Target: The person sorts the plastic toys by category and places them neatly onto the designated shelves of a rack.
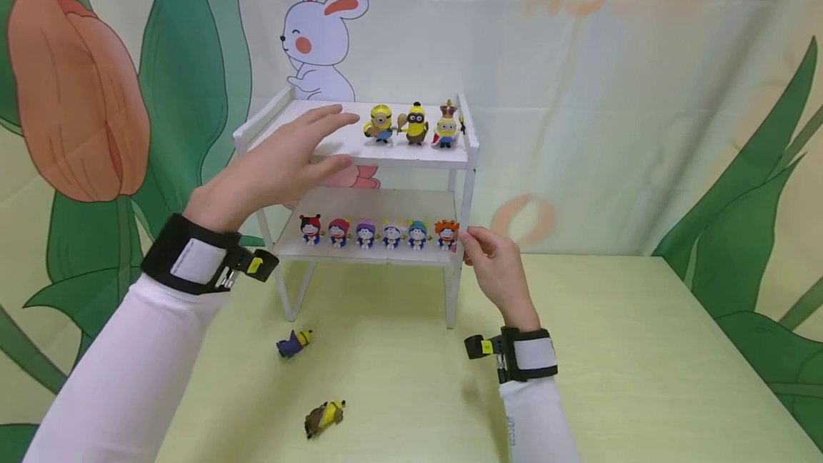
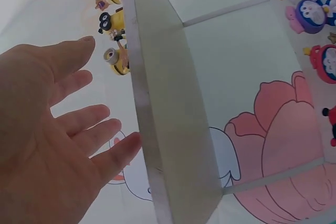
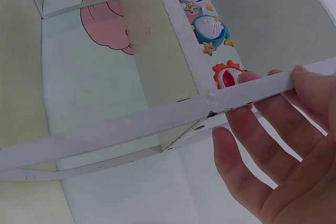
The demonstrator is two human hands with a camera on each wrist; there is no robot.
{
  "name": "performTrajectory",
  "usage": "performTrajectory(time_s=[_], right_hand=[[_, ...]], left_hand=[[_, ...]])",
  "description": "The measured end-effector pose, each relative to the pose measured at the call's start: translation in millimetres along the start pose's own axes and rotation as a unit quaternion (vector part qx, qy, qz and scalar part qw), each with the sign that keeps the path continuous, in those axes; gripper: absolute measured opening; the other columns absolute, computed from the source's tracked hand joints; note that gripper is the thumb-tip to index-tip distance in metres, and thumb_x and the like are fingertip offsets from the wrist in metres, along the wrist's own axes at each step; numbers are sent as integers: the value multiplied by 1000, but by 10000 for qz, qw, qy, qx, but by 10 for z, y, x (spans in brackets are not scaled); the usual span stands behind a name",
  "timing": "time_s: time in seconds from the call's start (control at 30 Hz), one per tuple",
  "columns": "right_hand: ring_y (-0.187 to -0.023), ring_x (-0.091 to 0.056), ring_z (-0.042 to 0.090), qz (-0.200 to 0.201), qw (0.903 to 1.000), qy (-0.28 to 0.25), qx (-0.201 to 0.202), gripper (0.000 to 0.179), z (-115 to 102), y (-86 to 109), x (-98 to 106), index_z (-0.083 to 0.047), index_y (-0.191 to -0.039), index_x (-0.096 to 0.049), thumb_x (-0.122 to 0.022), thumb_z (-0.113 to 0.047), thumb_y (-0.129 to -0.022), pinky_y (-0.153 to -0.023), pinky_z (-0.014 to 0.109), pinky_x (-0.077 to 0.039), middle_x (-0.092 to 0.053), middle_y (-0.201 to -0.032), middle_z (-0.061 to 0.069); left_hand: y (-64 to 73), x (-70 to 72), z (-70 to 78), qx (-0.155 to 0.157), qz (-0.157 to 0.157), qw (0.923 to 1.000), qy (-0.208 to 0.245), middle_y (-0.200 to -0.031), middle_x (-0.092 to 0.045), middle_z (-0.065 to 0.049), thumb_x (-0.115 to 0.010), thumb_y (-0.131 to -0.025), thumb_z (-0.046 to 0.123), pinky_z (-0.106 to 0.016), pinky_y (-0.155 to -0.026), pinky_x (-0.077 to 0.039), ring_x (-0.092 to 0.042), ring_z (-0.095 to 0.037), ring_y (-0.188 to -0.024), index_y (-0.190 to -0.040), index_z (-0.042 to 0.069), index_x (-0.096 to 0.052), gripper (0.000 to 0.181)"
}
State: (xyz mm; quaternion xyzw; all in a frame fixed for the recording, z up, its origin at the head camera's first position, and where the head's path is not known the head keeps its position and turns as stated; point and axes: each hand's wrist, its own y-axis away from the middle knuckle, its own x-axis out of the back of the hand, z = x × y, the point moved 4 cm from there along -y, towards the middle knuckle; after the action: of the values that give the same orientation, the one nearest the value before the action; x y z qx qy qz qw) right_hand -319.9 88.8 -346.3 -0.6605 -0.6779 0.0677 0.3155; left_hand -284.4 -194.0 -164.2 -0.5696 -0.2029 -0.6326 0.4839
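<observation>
A white two-tier shelf (image 1: 366, 257) stands against the backdrop. My left hand (image 1: 279, 156) hovers by the top tier's left part, fingers spread and holding nothing. To the right of its fingertips stand three Minion figurines: one with a single eye (image 1: 381, 124), one with a paddle-like thing (image 1: 416, 125) and one wearing a crown (image 1: 446, 126). My right hand (image 1: 498, 263) grips the shelf's right front post (image 3: 268, 85), thumb on one side and fingers behind it. Close to those fingers, on the lower tier, sits a figurine with an orange crab-like hat (image 1: 446, 234).
Several more blue-and-white figurines in colored hats (image 1: 366, 233) line the lower tier. On the pale green table (image 1: 611, 349), a blue-clad Minion figurine (image 1: 293, 344) and a brown-and-yellow one (image 1: 324, 418) lie on their sides in front of the shelf. Behind hangs a printed curtain (image 1: 579, 91).
</observation>
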Motion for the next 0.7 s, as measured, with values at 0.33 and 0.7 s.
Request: performTrajectory(time_s=[0.33,0.7], right_hand=[[-78,-64,32,-7,10000,31,20,29,14,-5,-3,-1,-109,-71,-57,-24,-101,-72,37,-56,-71,-94,12],[-78,-63,36,-10,10000,-31,18,29,-6,-7,2,1,-109,-71,-57,-23,-101,-75,49,-56,-71,-93,13]], left_hand=[[321,-97,-86,-198,992,9948,107,-158,-26,-13,-57,-101,23,-55,-102,-40,-46,-39,-128,-147,10,-43,50],[694,-234,-152,-595,1758,9803,682,-139,-50,-13,-61,-98,12,-48,-87,-49,-56,-31,-113,-133,5,-57,36]])
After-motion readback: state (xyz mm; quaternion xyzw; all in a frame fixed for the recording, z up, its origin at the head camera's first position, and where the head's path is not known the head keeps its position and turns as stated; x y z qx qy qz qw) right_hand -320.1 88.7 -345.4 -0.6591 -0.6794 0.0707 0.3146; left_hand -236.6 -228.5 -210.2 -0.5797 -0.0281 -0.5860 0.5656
